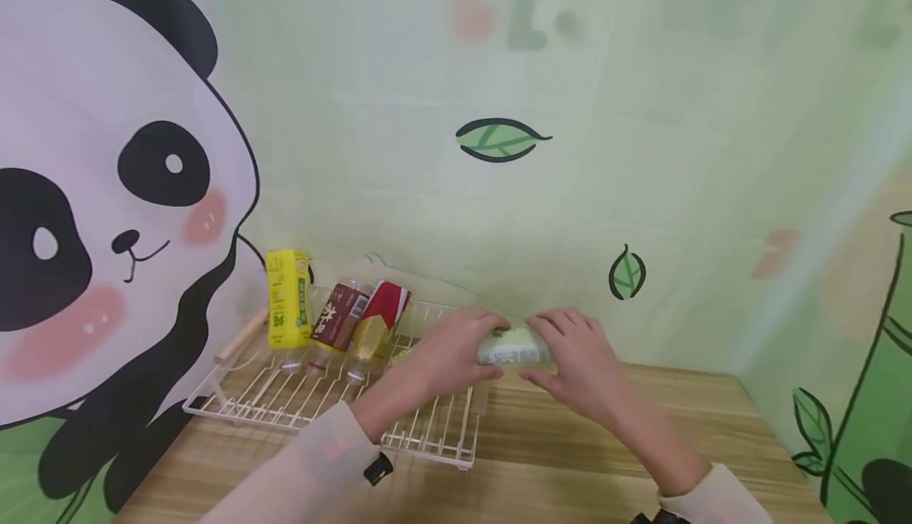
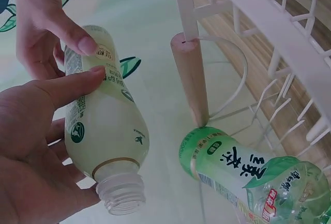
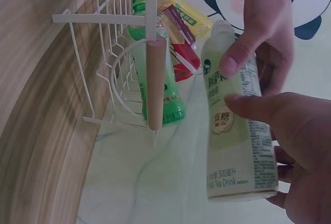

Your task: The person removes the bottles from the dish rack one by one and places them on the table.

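Note:
My left hand [image 1: 456, 354] and right hand [image 1: 580, 362] both hold one pale green tea drink bottle [image 1: 514, 347], lying sideways between them above the table. The left wrist view shows the bottle [image 2: 111, 125] with an uncapped, threaded neck on the left hand's side. There the left thumb presses on the label, and the right hand [image 2: 44, 32] grips nearer the base. "Tea Drink" is printed near the base of the bottle [image 3: 240, 157] in the right wrist view. Some fingers of each hand are hidden behind the bottle.
A white wire rack [image 1: 466, 461] with wooden handles stands on the wooden table [image 1: 591, 461], left of the bottle. Leaning in it are a yellow carton-like bottle [image 1: 287, 302], a maroon-labelled bottle [image 1: 340, 317], a red-and-gold bottle [image 1: 381, 318] and a green tea bottle [image 2: 232, 167].

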A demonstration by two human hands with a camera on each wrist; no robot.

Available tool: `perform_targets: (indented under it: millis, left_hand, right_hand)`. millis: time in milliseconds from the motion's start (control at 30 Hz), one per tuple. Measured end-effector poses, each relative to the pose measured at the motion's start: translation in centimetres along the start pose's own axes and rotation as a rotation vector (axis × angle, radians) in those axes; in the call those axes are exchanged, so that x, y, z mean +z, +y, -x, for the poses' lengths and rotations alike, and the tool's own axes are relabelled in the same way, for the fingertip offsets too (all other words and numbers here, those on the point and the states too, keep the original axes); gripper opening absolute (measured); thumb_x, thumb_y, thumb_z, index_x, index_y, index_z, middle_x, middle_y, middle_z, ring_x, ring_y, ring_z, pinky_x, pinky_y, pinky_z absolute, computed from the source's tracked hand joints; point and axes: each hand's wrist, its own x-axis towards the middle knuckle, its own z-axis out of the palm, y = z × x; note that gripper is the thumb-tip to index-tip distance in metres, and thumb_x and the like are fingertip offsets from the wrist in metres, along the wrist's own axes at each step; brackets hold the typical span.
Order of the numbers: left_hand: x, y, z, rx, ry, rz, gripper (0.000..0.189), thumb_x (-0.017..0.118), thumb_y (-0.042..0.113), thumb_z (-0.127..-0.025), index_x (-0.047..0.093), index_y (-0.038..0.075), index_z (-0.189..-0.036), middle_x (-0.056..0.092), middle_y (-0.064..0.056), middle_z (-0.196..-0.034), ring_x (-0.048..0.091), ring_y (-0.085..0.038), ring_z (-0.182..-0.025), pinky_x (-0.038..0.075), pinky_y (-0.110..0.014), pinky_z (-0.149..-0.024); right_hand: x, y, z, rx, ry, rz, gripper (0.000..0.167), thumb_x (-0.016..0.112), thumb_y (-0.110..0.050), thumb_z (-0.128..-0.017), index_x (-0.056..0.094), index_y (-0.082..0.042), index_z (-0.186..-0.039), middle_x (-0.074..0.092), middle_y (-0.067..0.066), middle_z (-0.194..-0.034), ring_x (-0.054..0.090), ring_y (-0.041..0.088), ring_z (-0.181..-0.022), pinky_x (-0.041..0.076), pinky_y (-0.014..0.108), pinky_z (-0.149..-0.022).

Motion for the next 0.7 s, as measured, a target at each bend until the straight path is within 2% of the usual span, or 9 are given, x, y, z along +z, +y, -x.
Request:
perform_targets:
  millis: [300, 500, 700]
  left_hand:
    - [0.1, 0.4, -0.2, 0.043, 0.022, -0.064, 0.061, 0.09, 0.031, -0.087, 0.065, 0.018, -0.141, 0.067, 0.002, -0.138, 0.063, -0.018, -0.119, 0.056, -0.036, -0.094]
    - [0.7, 0.7, -0.3, 0.081, 0.042, -0.126, 0.057, 0.09, 0.032, -0.088, 0.067, 0.019, -0.139, 0.068, 0.004, -0.137, 0.063, -0.018, -0.122, 0.056, -0.038, -0.098]
    - [1.1, 0.9, -0.2, 0.09, 0.04, -0.127, 0.058, 0.09, 0.033, -0.087, 0.067, 0.019, -0.138, 0.068, 0.003, -0.138, 0.063, -0.02, -0.124, 0.053, -0.041, -0.102]
  right_hand:
    - [0.3, -0.5, -0.4, -0.071, -0.011, 0.036, 0.057, 0.094, -0.028, -0.083, 0.07, -0.004, -0.128, 0.071, 0.009, -0.122, 0.062, 0.031, -0.115, 0.055, 0.054, -0.096]
    - [0.2, -0.5, -0.1, -0.066, -0.024, 0.035, 0.051, 0.094, -0.026, -0.082, 0.071, -0.004, -0.122, 0.072, 0.007, -0.115, 0.062, 0.027, -0.107, 0.056, 0.049, -0.088]
    - [0.2, -0.1, 0.4, -0.072, -0.035, 0.039, 0.053, 0.095, -0.027, -0.081, 0.071, -0.005, -0.123, 0.071, 0.006, -0.115, 0.062, 0.027, -0.107, 0.056, 0.048, -0.087]
